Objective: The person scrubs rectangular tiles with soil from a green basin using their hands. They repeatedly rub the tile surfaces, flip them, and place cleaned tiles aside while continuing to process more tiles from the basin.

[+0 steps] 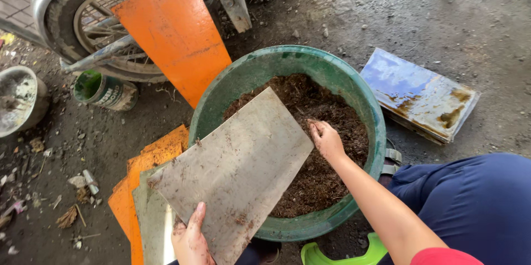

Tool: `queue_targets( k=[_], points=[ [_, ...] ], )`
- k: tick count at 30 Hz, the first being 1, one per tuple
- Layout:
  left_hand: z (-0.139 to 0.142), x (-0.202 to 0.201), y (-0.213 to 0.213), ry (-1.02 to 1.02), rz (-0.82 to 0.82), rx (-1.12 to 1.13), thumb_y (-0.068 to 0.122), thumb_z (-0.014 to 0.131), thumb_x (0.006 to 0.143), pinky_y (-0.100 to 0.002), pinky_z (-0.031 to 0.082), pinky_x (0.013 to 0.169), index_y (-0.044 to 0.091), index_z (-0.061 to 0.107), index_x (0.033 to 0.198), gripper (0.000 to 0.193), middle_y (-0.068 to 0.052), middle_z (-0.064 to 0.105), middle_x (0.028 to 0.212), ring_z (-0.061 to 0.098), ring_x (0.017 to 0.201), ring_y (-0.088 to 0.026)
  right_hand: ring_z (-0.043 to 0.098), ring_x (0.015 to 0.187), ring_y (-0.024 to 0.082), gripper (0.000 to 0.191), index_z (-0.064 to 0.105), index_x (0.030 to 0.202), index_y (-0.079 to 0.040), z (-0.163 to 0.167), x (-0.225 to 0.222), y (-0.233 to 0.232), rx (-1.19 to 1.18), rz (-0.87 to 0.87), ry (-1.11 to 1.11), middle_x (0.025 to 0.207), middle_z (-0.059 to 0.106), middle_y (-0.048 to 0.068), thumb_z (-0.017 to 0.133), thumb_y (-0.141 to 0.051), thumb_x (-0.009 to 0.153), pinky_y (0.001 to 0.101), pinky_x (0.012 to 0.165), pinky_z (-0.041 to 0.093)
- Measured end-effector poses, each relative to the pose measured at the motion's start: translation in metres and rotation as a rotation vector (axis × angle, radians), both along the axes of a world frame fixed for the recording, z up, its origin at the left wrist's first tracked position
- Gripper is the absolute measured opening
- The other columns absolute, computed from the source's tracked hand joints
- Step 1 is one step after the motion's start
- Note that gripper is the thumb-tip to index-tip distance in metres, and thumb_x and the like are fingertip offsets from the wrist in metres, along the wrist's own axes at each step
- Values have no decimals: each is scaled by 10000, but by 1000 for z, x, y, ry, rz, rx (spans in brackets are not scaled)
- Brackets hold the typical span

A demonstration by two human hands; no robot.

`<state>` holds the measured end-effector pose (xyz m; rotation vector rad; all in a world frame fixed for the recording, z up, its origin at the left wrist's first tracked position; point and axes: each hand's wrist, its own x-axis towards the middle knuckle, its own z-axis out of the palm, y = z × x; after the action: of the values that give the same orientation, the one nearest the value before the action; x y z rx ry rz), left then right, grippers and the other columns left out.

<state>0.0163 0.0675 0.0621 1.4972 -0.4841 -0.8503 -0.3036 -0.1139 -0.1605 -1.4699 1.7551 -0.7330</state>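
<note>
Left hand: you are gripping the bottom corner of the grey sheet [238, 171] with your left hand [191, 240], thumb pressed on its top face and the other fingers hidden under it.
Grey sheet: you are holding it tilted across the near-left rim of the green tub [326, 74], its far corner reaching over the brown fill, likely so it can serve as a ramp or scraper.
Right hand: you are reaching your right hand [326, 139] down into the brown fibre [337, 115]; the fingers are curled into the stuff, though you cannot tell how much they are pinching.
Green tub: it is sitting on the dirt floor just in front of your knee, filled most of the way with brown fibre.
Stack at left: more sheets, orange [138, 171] and grey, are lying under the held one, close to hand.
Orange board: one large orange board [177, 35] is leaning against a motorbike wheel [83, 21].
Can: a small green can [105, 91] with a printed label is lying on its side below the wheel.
Blue sheets: a rust-stained bluish stack [417, 93] is lying to the right of the tub.
</note>
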Motion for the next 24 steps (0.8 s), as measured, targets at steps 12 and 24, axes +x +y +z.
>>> queue_targets(
  k=[12, 24],
  points=[
    [-31, 14, -18, -33, 150, 124, 142, 751, 853, -356, 475, 955, -59, 607, 1274, 488, -118, 691, 1155, 640, 1021, -200, 333, 1459, 425, 736, 548, 1460, -301, -33, 50, 121, 482, 906, 845, 1612, 294, 115, 752, -596, 817, 642, 1099, 395],
    [-124, -22, -43, -76, -56, 231, 238, 726, 954, -371, 480, 846, -80, 680, 1206, 409, -146, 697, 1065, 599, 922, -230, 726, 806, 223, 499, 647, 1285, -124, 56, 20, 53, 486, 482, 121, 1008, 736, 104, 814, -285, 843, 426, 769, 604]
  ],
)
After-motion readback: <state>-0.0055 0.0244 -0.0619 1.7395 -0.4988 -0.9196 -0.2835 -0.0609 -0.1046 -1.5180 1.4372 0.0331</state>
